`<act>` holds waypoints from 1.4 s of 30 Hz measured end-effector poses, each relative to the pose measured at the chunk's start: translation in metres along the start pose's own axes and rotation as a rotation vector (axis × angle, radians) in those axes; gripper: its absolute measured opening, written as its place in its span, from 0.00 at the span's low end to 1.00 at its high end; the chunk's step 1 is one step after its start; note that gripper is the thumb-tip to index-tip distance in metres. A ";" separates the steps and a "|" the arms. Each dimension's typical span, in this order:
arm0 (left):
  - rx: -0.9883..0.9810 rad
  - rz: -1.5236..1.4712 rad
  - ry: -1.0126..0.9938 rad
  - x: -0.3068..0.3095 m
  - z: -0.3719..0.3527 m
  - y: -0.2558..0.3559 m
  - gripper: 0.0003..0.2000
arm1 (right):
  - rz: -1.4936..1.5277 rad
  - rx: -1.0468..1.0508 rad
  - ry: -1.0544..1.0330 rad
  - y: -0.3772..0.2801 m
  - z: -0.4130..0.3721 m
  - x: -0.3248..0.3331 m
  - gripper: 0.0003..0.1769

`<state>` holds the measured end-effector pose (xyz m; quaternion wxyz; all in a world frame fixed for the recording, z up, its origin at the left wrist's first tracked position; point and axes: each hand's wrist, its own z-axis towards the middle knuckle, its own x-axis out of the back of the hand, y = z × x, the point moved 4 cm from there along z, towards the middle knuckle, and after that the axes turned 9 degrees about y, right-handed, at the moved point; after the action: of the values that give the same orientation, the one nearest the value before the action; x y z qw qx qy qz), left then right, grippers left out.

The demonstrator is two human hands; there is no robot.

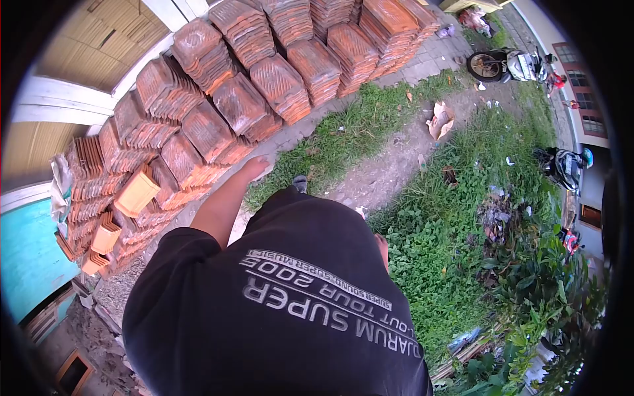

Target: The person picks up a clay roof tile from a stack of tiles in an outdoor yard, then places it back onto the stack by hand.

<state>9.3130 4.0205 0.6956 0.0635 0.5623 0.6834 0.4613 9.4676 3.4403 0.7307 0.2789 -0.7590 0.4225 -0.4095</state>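
Stacks of clay roof tiles (284, 79), weathered red-brown and packed on edge in rows, fill the ground from 9 o'clock round to 12 o'clock, seen from above by a person in a black T-shirt (290, 297) printed with grey lettering. The person's left hand (255, 167) is stretched out at the end of a bare arm towards 11 o'clock and sits at the near edge of the lowest stack, just beside or touching the tiles; the fingers look held together, but whether they are closed on a tile cannot be told from here. The right hand (382, 249) shows only as a sliver past the shirt's edge at about 3 o'clock from the chest, low over the grass (429, 237), and its state cannot be told. A shoe (300, 183) pokes out just above the shirt, near the left hand. A few paler orange tiles (137, 191) lie among the darker ones at 9 o'clock, next to a turquoise wall (26, 257). A dirt path (389, 165) cuts through the grass towards 1 o'clock, with a crumpled scrap of paper (440, 120) beside it. A motorcycle (508, 65) lies at 1 o'clock and a scooter (561, 165) at 3 o'clock, both well apart from the tiles
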 end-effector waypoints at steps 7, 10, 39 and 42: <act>-0.081 0.351 -0.088 0.004 -0.005 -0.149 0.20 | -0.351 0.152 -0.136 0.024 0.064 0.000 0.17; 0.456 0.062 -0.012 0.001 -0.064 -0.137 0.18 | -0.340 -0.080 -0.183 0.008 0.086 0.008 0.17; 0.676 -0.133 0.261 -0.195 -0.019 0.033 0.19 | -0.082 -0.442 -0.323 -0.268 0.542 0.048 0.27; 0.934 -0.289 0.263 -0.211 -0.052 0.083 0.19 | -0.068 -0.503 -0.340 -0.267 0.537 0.022 0.27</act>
<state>9.4164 3.8117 0.6922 -0.2183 0.3677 0.8898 0.1597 10.0448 3.5928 0.6718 0.1349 -0.8757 0.4320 -0.1681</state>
